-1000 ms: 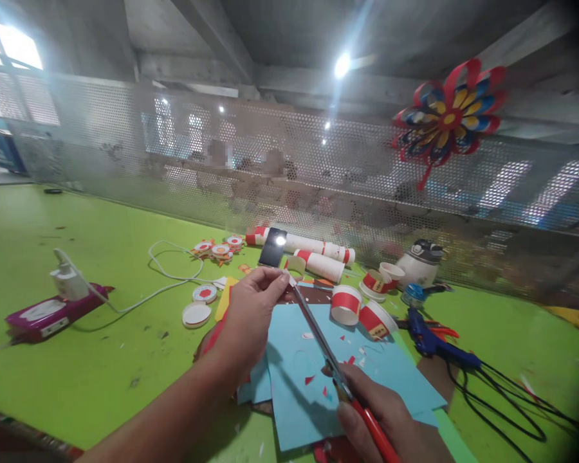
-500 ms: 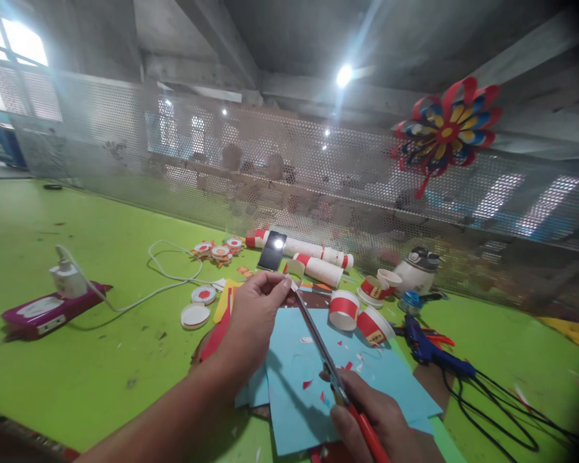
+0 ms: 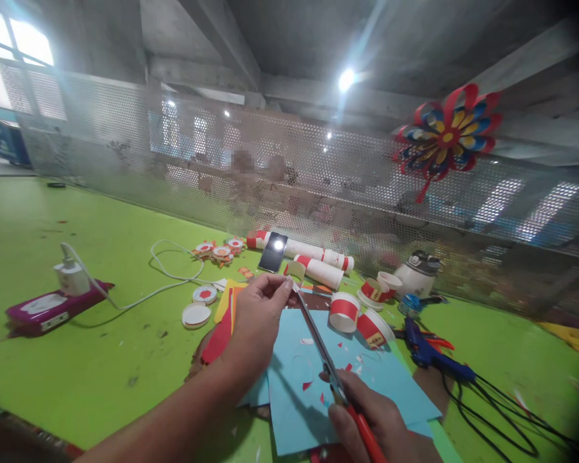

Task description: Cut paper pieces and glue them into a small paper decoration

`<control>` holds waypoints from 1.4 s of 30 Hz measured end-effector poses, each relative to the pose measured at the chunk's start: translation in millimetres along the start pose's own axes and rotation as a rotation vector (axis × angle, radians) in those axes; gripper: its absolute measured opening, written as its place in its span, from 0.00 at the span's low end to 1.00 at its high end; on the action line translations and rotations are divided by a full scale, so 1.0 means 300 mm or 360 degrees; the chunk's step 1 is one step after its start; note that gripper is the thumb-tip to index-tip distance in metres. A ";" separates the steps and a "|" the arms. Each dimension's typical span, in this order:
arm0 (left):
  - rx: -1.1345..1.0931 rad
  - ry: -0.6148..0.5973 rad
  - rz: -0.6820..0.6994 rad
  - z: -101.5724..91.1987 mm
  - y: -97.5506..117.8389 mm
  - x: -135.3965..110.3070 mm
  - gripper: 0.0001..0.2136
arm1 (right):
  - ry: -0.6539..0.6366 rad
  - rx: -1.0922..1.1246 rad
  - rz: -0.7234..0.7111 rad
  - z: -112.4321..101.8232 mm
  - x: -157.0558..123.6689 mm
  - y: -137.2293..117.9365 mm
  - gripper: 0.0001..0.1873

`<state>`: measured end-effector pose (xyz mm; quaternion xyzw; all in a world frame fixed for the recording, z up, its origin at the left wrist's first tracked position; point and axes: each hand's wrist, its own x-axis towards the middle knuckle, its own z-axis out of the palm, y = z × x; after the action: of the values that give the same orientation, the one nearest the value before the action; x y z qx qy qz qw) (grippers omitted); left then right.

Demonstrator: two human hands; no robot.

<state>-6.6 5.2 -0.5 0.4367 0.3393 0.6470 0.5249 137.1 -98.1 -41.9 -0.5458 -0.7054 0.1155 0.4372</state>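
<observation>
My right hand (image 3: 371, 411) grips the red handles of a pair of scissors (image 3: 322, 347), whose long blades point up and away to the left. Between thumb and fingertips, my left hand (image 3: 260, 308) pinches a small piece of white paper (image 3: 294, 286) right at the blade tips. Under both hands lie light blue paper sheets (image 3: 294, 418), dotted with red and white scraps. Two red-and-white paper cups (image 3: 343, 312) stand and lean at the sheets' far edge. Red and yellow paper (image 3: 219, 341) sticks out behind my left wrist.
A blue glue gun (image 3: 434, 354) with black cable lies to the right. Behind are stacked paper cups (image 3: 321, 271), a phone (image 3: 273, 252) and a white kettle-like pot (image 3: 417, 273). A purple power strip (image 3: 60, 308) with a charger sits left. A perforated metal screen (image 3: 197, 167) rises behind the table.
The view has shifted very slightly. Both hands, the scissors and the white piece keep nearly the same positions.
</observation>
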 end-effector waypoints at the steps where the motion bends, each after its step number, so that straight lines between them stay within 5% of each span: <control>1: 0.0012 0.0004 0.0009 0.001 0.000 -0.002 0.06 | -0.0038 -0.0003 0.0004 0.000 0.001 0.003 0.16; 10: -0.0017 0.0040 0.0066 0.004 -0.017 -0.002 0.06 | -0.0335 -0.0088 -0.0005 0.003 0.002 0.044 0.17; 42: -0.0235 -0.0085 -0.0040 -0.005 -0.024 0.013 0.07 | -0.0155 -0.0077 0.0053 0.024 -0.009 0.035 0.19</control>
<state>-5.4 10.5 -6.8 0.4096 0.2820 0.6518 0.5725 138.8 -94.3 -54.2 -0.5616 -0.7193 0.1320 0.3870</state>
